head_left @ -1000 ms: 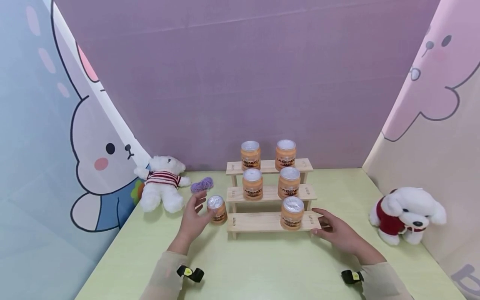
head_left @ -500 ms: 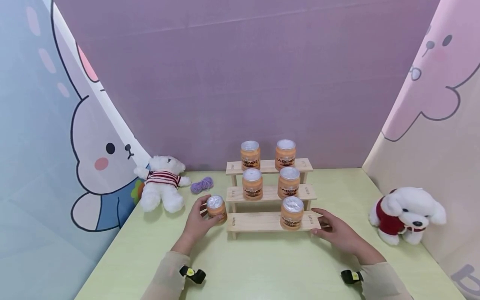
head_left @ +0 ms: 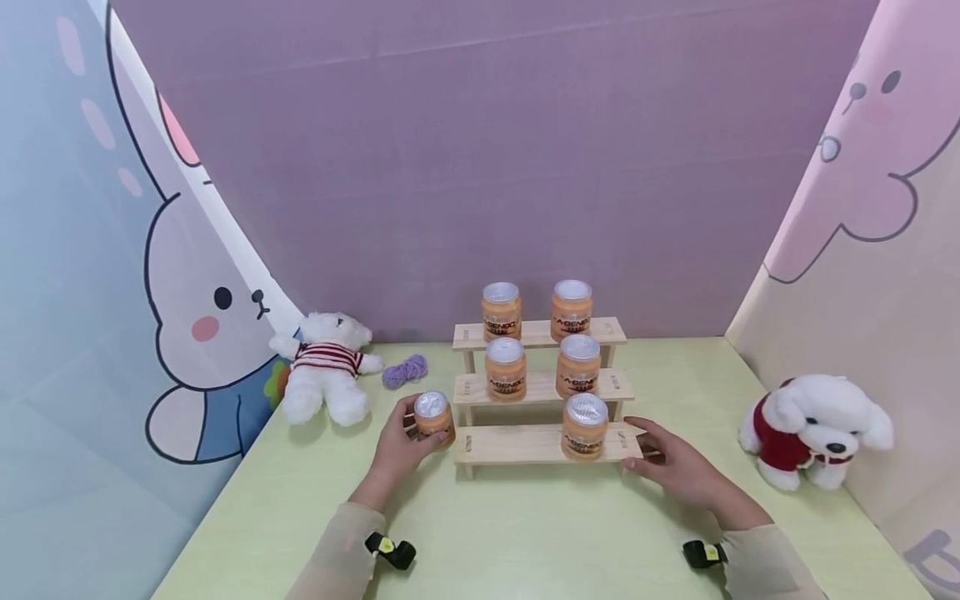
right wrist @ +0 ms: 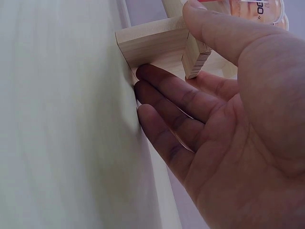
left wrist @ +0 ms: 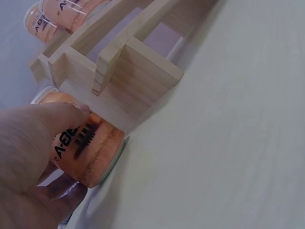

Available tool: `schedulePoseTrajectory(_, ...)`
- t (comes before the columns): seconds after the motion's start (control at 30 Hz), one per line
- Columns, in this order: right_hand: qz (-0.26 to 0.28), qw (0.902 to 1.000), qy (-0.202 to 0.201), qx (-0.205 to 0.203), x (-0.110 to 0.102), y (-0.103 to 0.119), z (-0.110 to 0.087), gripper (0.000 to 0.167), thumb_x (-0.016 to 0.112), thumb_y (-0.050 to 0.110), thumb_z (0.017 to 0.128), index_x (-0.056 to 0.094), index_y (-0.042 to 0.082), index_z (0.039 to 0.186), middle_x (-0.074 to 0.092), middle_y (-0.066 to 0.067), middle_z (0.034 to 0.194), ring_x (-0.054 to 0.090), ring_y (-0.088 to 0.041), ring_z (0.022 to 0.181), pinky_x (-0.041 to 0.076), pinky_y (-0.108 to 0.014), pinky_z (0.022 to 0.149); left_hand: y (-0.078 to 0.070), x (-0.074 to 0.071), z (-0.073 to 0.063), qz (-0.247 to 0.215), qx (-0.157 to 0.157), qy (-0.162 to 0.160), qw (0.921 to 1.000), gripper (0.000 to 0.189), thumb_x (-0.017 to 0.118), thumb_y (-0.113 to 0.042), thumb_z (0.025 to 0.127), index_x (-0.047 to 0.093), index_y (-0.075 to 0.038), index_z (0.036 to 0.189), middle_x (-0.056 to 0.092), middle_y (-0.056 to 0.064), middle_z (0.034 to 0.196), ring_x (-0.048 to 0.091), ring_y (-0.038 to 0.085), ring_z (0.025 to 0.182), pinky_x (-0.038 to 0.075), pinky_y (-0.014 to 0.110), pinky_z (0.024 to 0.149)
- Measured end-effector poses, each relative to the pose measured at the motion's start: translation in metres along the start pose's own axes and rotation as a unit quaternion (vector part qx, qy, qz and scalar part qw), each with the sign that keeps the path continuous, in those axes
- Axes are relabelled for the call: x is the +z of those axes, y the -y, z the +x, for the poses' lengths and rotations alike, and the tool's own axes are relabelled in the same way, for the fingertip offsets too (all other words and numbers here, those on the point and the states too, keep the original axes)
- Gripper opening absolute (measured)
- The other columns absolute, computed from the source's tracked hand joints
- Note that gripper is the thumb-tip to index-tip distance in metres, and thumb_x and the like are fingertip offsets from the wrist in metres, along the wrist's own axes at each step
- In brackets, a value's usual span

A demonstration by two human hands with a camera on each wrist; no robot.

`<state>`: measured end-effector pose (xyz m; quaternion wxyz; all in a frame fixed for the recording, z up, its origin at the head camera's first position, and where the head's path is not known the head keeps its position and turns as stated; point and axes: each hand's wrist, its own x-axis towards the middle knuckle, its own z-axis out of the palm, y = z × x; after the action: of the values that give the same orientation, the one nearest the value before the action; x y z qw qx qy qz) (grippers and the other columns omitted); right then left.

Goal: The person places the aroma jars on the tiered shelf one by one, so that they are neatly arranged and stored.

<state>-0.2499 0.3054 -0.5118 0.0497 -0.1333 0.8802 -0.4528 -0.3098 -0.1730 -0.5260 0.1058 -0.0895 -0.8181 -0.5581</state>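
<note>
My left hand (head_left: 401, 446) holds an orange can (head_left: 433, 417) with a silver top, just left of a three-step wooden stand (head_left: 510, 446). In the left wrist view, the thumb lies across the label of the can (left wrist: 83, 148) and the other fingers are partly hidden behind it. The can's base is at or close to the tabletop. My right hand (head_left: 671, 467) grips the right end of the lowest step between thumb and index finger. The right wrist view shows the other fingers (right wrist: 167, 90) reaching along beneath the plank. One can (head_left: 584, 427) stands on the right of that step.
Two cans (head_left: 506, 369) stand on the middle step and two more cans (head_left: 572, 311) on the top step. A white plush bear (head_left: 326, 367) and purple yarn (head_left: 405, 371) lie left on the table (head_left: 510, 533). A plush dog (head_left: 813, 429) sits right.
The left hand has moved from beside the can to round it, its thumb now on the front. The can appears to stay in the same place. The right hand has not visibly moved.
</note>
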Motion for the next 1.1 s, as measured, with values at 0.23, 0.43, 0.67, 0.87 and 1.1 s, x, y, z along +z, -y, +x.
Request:
schedulePoseTrajectory(0.23,-0.006,0.9999,-0.002,0.008,-0.0004,0.0003,0.0005,0.079,0.075,0.034,0.098,0.035,0.009,0.161,0.07,-0.012,0.127,0.068,-0.028,0.114,0.054,-0.051,0.101,-0.0015,0.0011,-0.0004,0.005,-0.004,-0.004,1.0,0.074,0.088,-0.003,0.082,0.049,-0.004,0.145,0.057,0.018,0.125,0.062,0.036,0.112,0.054,0.049,0.101)
schedulePoseTrajectory(0.43,-0.005,1.0,0.001,0.004,-0.0004,-0.0004,0.0006,0.079,0.076,0.033,0.098,0.036,0.007,0.161,0.069,-0.013,0.127,0.068,-0.028,0.114,0.054,-0.05,0.1,-0.0039,0.0014,-0.001,0.004,-0.016,-0.002,0.9999,0.076,0.088,-0.001,0.082,0.048,-0.005,0.146,0.056,0.018,0.127,0.062,0.037,0.115,0.053,0.05,0.103)
schedulePoseTrajectory(0.67,0.008,1.0,0.005,0.0,-0.0006,0.0017,-0.0002,0.078,0.076,0.031,0.098,0.035,0.006,0.161,0.069,-0.014,0.127,0.068,-0.027,0.113,0.054,-0.044,0.098,0.0011,0.0026,-0.0002,0.01,-0.009,-0.007,0.9999,0.076,0.09,-0.004,0.081,0.049,-0.006,0.145,0.057,0.018,0.126,0.063,0.036,0.113,0.054,0.049,0.101)
schedulePoseTrajectory(0.87,0.011,0.9999,0.005,0.003,-0.0002,0.0009,0.0002,0.078,0.076,0.031,0.098,0.035,0.007,0.161,0.069,-0.013,0.127,0.068,-0.027,0.114,0.054,-0.05,0.1,0.0018,0.0029,-0.0004,0.01,-0.004,-0.013,0.9999,0.075,0.091,-0.004,0.081,0.05,-0.005,0.144,0.058,0.018,0.124,0.064,0.036,0.112,0.055,0.049,0.101)
schedulePoseTrajectory(1.1,0.012,0.9999,0.006,0.005,-0.0002,0.0007,0.0004,0.078,0.076,0.031,0.098,0.036,0.008,0.161,0.069,-0.013,0.128,0.067,-0.028,0.115,0.054,-0.05,0.1,0.0002,0.0033,-0.0016,0.006,-0.002,-0.016,0.9999,0.075,0.09,-0.003,0.081,0.05,-0.006,0.145,0.058,0.018,0.124,0.064,0.036,0.112,0.055,0.049,0.1)
